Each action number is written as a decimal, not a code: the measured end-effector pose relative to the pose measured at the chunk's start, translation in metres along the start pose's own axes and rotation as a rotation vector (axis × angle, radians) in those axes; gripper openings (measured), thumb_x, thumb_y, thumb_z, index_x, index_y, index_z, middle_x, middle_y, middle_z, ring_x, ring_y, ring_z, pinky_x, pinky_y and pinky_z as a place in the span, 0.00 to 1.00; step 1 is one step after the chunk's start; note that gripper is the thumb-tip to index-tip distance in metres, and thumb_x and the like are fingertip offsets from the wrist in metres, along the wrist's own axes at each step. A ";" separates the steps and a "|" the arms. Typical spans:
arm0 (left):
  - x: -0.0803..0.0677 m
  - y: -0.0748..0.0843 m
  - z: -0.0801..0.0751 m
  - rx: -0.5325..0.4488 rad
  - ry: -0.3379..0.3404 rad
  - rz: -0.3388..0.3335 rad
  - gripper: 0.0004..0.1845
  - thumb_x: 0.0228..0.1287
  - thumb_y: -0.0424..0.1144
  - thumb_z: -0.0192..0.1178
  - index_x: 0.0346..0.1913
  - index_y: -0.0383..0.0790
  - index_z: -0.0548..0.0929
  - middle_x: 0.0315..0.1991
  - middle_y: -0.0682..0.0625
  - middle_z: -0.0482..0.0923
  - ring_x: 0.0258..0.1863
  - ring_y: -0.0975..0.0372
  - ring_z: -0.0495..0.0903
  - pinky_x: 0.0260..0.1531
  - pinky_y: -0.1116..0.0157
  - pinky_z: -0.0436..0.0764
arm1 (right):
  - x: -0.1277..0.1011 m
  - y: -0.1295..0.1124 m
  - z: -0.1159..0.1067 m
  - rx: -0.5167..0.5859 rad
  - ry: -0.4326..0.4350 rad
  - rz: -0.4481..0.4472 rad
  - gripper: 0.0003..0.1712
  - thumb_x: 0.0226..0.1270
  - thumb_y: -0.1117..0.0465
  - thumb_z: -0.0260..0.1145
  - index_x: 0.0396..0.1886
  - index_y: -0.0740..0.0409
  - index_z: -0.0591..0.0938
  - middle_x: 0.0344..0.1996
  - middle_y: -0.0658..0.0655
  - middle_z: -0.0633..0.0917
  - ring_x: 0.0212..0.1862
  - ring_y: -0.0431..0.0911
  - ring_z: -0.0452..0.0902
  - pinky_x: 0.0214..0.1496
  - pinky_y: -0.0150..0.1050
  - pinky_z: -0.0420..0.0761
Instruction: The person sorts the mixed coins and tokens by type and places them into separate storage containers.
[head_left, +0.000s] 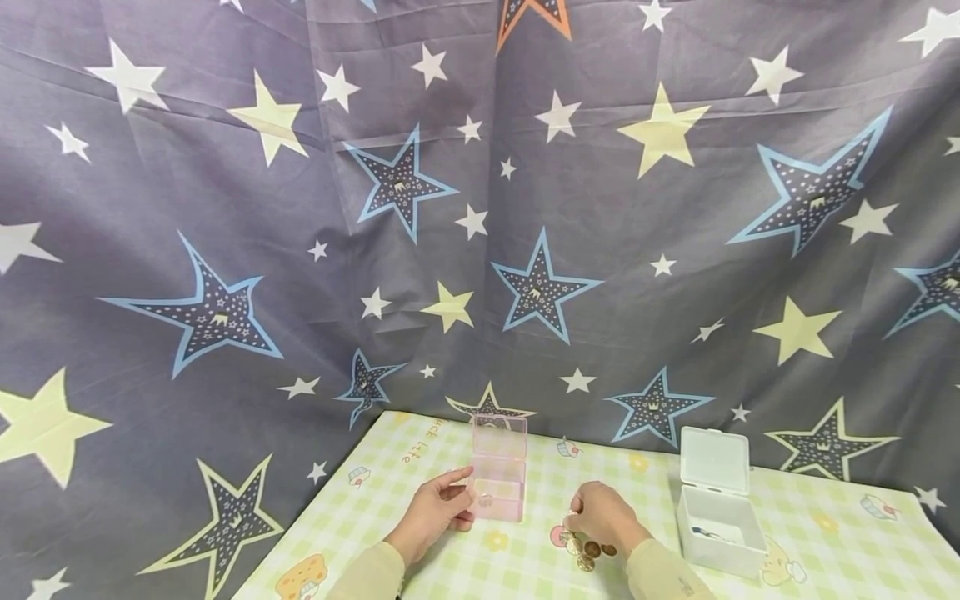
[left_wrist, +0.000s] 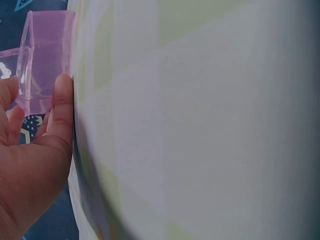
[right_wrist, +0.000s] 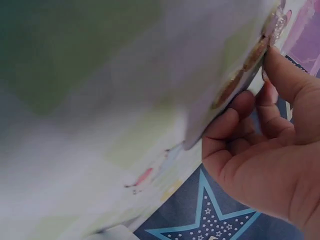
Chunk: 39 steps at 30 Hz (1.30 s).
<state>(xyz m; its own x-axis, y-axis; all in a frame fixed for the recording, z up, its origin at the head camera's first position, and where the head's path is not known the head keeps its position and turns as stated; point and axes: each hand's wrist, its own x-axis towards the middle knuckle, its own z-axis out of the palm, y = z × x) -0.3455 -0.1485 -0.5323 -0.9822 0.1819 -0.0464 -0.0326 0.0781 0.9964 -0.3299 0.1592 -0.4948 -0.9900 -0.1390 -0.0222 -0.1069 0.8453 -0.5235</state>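
head view: person seated at a table [head_left: 825, 500] covered with a green checked cloth, star-printed sheet [head_left: 225, 208] hanging behind.

left hand [head_left: 438, 510] steadies the pink clear box [head_left: 498, 487]; thumb and fingers rest against its left wall, lid standing open and upright. left wrist view confirms it: thumb [left_wrist: 62, 100] pressed flat to the pink wall [left_wrist: 45, 60], fingers lightly curled round the corner. one coin looks to lie already inside, near the front wall, though it is small and hazy.

right hand [head_left: 600, 517] is lowered, fingers curled, over the small pile of coins [head_left: 588, 550] lying on the cloth just right of the pink box. right wrist view: fingertips [right_wrist: 280, 75] touch the edge of a coin [right_wrist: 255, 52] against the cloth. whether a coin is actually pinched free yet, i cannot tell; contact only.

white plastic box [head_left: 716, 517], lid open, sits well to the right, apart from both hands; a small dark item lies inside, not identifiable.

judgement: step in hand is picking one coin off the pile. coins lie flat, so the next move calls for lifting an edge with a fingertip, a firm pinch, then a short carry leftward over the box rim, while the left hand keeps the box from sliding.
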 end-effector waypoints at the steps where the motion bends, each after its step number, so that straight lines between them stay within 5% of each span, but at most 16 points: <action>1: 0.000 0.000 0.000 -0.001 0.001 -0.002 0.35 0.74 0.35 0.67 0.79 0.33 0.69 0.62 0.32 0.82 0.32 0.60 0.87 0.35 0.62 0.91 | 0.000 0.002 0.001 0.027 0.009 -0.013 0.15 0.62 0.61 0.79 0.26 0.52 0.79 0.24 0.48 0.79 0.27 0.41 0.72 0.32 0.37 0.72; 11: 0.000 -0.002 0.000 0.005 0.001 -0.002 0.34 0.74 0.35 0.67 0.79 0.32 0.69 0.61 0.30 0.82 0.32 0.61 0.87 0.35 0.63 0.91 | -0.003 0.017 -0.001 0.306 0.010 -0.117 0.08 0.62 0.70 0.76 0.31 0.60 0.83 0.30 0.52 0.88 0.32 0.41 0.79 0.35 0.35 0.78; 19: 0.000 -0.001 0.000 0.000 -0.003 -0.001 0.35 0.75 0.37 0.67 0.79 0.33 0.69 0.61 0.31 0.83 0.32 0.61 0.87 0.35 0.63 0.91 | -0.007 0.026 -0.003 0.478 -0.139 -0.090 0.06 0.71 0.70 0.67 0.41 0.63 0.89 0.27 0.52 0.88 0.15 0.40 0.75 0.17 0.30 0.69; 39: -0.001 0.000 -0.001 -0.011 -0.010 0.012 0.34 0.74 0.35 0.67 0.79 0.31 0.69 0.59 0.33 0.84 0.31 0.61 0.87 0.34 0.64 0.91 | -0.006 0.027 -0.006 0.543 -0.161 -0.046 0.08 0.71 0.66 0.68 0.46 0.63 0.88 0.31 0.54 0.89 0.17 0.41 0.74 0.19 0.32 0.70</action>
<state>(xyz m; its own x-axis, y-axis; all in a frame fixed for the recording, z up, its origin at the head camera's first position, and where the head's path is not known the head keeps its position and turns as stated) -0.3448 -0.1492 -0.5321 -0.9807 0.1922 -0.0348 -0.0226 0.0651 0.9976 -0.3275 0.1860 -0.5038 -0.9544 -0.2826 -0.0962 -0.0455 0.4561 -0.8888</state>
